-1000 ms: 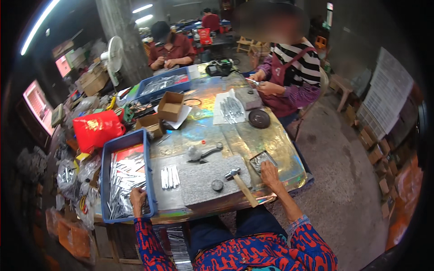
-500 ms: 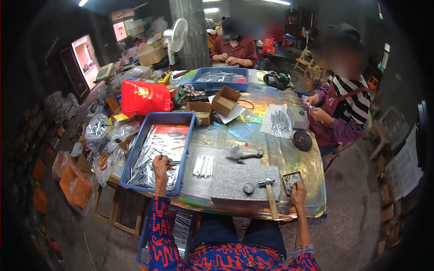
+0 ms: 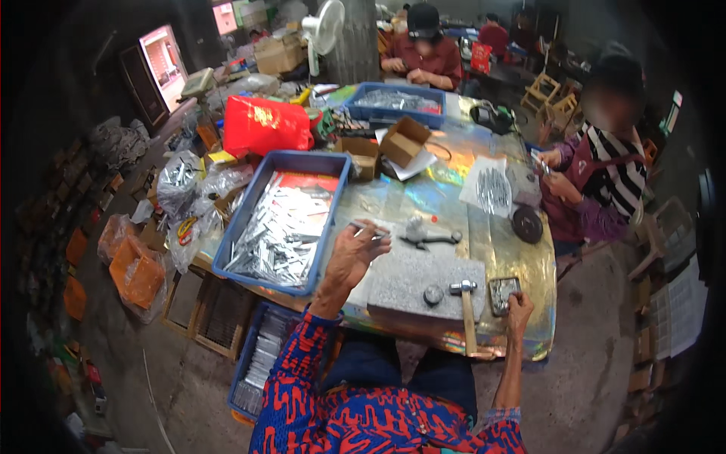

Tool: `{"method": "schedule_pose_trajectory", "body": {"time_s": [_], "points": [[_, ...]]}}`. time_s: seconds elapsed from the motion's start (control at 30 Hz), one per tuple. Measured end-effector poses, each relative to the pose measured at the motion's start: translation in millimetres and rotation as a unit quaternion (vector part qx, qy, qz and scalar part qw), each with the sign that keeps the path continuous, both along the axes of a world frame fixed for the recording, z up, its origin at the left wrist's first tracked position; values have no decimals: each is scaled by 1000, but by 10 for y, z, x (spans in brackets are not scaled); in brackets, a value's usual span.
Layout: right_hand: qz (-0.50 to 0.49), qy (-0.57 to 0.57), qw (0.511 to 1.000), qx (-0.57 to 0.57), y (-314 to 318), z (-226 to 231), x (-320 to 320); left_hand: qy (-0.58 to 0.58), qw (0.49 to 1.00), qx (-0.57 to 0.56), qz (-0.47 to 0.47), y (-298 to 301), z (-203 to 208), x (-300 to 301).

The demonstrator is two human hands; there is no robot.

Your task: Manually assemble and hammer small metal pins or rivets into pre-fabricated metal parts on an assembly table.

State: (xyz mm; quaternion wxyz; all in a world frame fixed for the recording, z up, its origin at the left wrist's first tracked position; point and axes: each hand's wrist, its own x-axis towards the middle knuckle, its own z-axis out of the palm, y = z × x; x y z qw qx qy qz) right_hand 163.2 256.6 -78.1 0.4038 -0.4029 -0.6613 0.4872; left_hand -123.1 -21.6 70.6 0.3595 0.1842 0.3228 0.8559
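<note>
My left hand (image 3: pixel 352 259) is raised over the table between the blue tray and the stone block, its fingers curled around a slim metal piece (image 3: pixel 370 232). My right hand (image 3: pixel 519 310) is pinched at the right edge of a small dark tin (image 3: pixel 500 290) of tiny metal parts; what its fingertips hold, if anything, is hidden. A hammer (image 3: pixel 468 318) lies with its head on the grey stone block (image 3: pixel 401 281) and its handle past the near edge. Beside it sits a small round dark-topped piece (image 3: pixel 432 295). The blue tray (image 3: pixel 342 181) holds many flat silvery metal strips (image 3: pixel 276 234).
Black-handled pliers (image 3: pixel 431 240), open cardboard boxes (image 3: pixel 406 141) and a red bag (image 3: pixel 266 127) lie farther back. Metal pieces on white paper (image 3: pixel 484 189) and a dark round disc (image 3: pixel 527 224) are at the right. Two co-workers sit across and to the right. Another blue crate (image 3: pixel 240 371) stands below the table.
My left hand has come out of the blue tray and moved right toward the stone block. The right hand stays at the tin. The whole view has shifted a little.
</note>
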Motion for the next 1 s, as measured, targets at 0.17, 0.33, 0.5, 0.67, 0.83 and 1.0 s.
{"method": "schedule_pose_trajectory", "body": {"time_s": [0.17,0.33,0.5,0.67,0.83,1.0], "points": [[10,7,999,-48,-5,185,-134,-39,996,-16,-78,340,-119,281],[145,114,979,-88,-472,833,-560,-80,990,0,-118,548,-215,499],[172,227,948,-139,-623,868,-770,-145,978,-2,-149,675,-447,644],[221,245,930,-161,-908,989,-861,-177,974,-25,-142,726,-637,736],[288,244,910,-174,-1078,994,-941,-180,976,-55,-113,723,-698,785],[285,239,911,-177,-1110,1010,-952,-170,977,-64,-108,757,-712,797]]}}
